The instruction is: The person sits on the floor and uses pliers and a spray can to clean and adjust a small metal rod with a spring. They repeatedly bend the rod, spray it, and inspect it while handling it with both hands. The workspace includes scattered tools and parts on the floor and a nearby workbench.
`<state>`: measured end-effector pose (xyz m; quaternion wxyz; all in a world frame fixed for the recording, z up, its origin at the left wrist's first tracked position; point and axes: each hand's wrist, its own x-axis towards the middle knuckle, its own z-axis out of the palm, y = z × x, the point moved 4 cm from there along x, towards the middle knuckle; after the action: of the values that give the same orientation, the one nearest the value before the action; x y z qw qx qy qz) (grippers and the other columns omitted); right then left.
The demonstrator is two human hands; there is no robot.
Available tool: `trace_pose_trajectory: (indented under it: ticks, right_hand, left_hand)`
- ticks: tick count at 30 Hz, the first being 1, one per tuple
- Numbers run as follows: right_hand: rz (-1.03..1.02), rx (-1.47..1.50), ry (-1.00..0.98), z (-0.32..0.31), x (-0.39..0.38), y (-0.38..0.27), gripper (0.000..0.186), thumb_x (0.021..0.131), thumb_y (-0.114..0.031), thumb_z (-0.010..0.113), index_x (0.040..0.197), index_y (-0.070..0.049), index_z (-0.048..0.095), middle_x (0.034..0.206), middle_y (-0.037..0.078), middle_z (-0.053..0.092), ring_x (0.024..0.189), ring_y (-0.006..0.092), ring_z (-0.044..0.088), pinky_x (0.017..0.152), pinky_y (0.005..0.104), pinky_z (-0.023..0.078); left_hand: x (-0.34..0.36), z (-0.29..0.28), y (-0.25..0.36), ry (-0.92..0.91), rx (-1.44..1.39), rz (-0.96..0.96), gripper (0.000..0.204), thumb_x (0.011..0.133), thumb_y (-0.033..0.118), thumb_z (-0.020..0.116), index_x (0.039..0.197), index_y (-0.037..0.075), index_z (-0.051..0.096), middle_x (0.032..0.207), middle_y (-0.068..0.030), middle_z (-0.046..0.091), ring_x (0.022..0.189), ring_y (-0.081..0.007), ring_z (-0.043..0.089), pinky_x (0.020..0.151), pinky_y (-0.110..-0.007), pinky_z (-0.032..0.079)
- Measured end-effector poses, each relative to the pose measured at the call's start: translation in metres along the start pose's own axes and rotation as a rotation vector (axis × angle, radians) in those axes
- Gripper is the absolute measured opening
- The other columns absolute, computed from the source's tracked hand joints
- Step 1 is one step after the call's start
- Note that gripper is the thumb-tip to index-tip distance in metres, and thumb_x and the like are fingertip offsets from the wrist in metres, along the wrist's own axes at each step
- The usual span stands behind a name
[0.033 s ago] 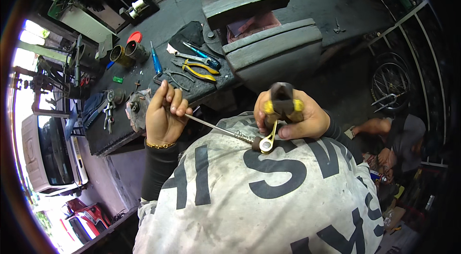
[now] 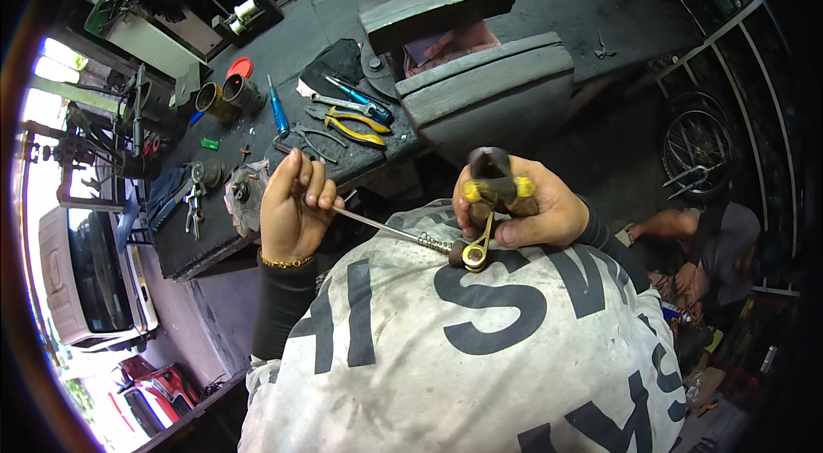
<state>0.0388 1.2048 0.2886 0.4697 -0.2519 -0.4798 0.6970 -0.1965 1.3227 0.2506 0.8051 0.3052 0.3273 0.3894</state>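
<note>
My left hand point(image 2: 296, 204) has its fingers curled on a thin steel rod point(image 2: 377, 223) with a coil spring near its lower end. That end meets a dark fitting and a gold-coloured piece point(image 2: 478, 243) with a ringed end, over my white, dark-lettered shirt. My right hand point(image 2: 536, 209) grips yellow-and-dark pliers point(image 2: 497, 187), their jaws pointing up and slightly blurred, just above the gold piece. Beyond them stands a large grey bench vise point(image 2: 480, 84) with reddish cloth between its jaws.
A dark workbench point(image 2: 326, 7) holds screwdrivers, pliers point(image 2: 360, 132), wrenches, tins point(image 2: 214, 102) and a red lid point(image 2: 240, 67). A crouching co-worker point(image 2: 720, 247) is at the right, beside a spoked wheel point(image 2: 694, 149). Vehicles point(image 2: 103, 273) show at the left.
The pliers in my right hand have shifted and tilted slightly to the left. My left hand has moved down a little.
</note>
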Motion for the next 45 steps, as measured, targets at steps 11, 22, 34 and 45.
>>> trace_pose_trajectory:
  ticks: [11, 22, 34, 45]
  right_hand:
    - [0.049, 0.098, 0.181, -0.009, 0.012, 0.011, 0.038, 0.090, -0.027, 0.064, 0.117, -0.004, 0.051, 0.090, 0.004, 0.055, 0.080, 0.0111, 0.054, 0.065, 0.0231, 0.046]
    - [0.093, -0.224, 0.162, -0.016, 0.003, 0.022, 0.038, 0.089, -0.023, 0.068, 0.120, -0.008, 0.051, 0.095, 0.001, 0.055, 0.079, 0.0070, 0.053, 0.062, 0.0199, 0.045]
    - [0.208, 0.097, 0.273, -0.008, -0.028, 0.033, 0.046, 0.088, -0.025, 0.072, 0.123, -0.006, 0.049, 0.096, 0.002, 0.053, 0.082, 0.0086, 0.052, 0.077, 0.0235, 0.047]
    - [0.230, 0.057, 0.230, -0.006, -0.040, 0.029, 0.045, 0.086, -0.028, 0.073, 0.121, -0.005, 0.054, 0.103, 0.002, 0.056, 0.095, 0.0115, 0.051, 0.092, 0.0277, 0.041]
  left_hand:
    - [-0.004, 0.026, 0.006, -0.777, 1.274, 0.275, 0.022, 0.093, 0.018, 0.056, 0.098, 0.000, 0.065, 0.087, -0.0134, 0.065, 0.082, -0.0281, 0.063, 0.075, -0.035, 0.047]
    - [-0.010, 0.025, -0.036, -0.736, 1.348, 0.188, 0.027, 0.097, 0.025, 0.053, 0.084, 0.001, 0.057, 0.072, -0.0139, 0.058, 0.068, -0.0320, 0.058, 0.062, -0.037, 0.046]
    - [-0.032, 0.026, -0.054, -0.523, 1.488, 0.574, 0.022, 0.088, 0.021, 0.065, 0.076, 0.004, 0.055, 0.063, -0.0124, 0.055, 0.057, -0.0300, 0.059, 0.051, -0.038, 0.045]
    - [-0.047, 0.044, -0.040, -0.603, 1.507, 0.342, 0.021, 0.089, 0.024, 0.062, 0.081, 0.005, 0.056, 0.067, -0.0147, 0.057, 0.064, -0.0333, 0.061, 0.056, -0.040, 0.048]
